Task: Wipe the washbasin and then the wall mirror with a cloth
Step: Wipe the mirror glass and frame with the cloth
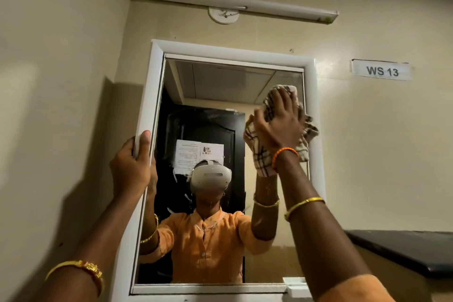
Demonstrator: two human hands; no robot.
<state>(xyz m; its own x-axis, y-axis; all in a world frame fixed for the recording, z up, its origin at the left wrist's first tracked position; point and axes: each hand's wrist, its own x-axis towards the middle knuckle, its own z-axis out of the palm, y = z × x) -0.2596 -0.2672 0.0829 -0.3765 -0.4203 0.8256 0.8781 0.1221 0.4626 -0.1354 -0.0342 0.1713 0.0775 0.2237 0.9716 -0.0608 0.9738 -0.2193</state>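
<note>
The wall mirror (210,86) has a white frame and hangs on the beige wall straight ahead. My right hand (282,122) presses a checked cream-and-brown cloth (262,157) flat against the glass at the mirror's upper right. My left hand (132,167) grips the mirror's left frame edge, thumb on the front. The glass reflects a person in an orange shirt wearing a headset, and a dark door behind. The washbasin is out of view.
A tube light fitting (240,3) runs along the wall above the mirror. A label reading "WS 13" (382,70) is stuck to the wall at the right. A dark ledge (411,250) juts out at lower right.
</note>
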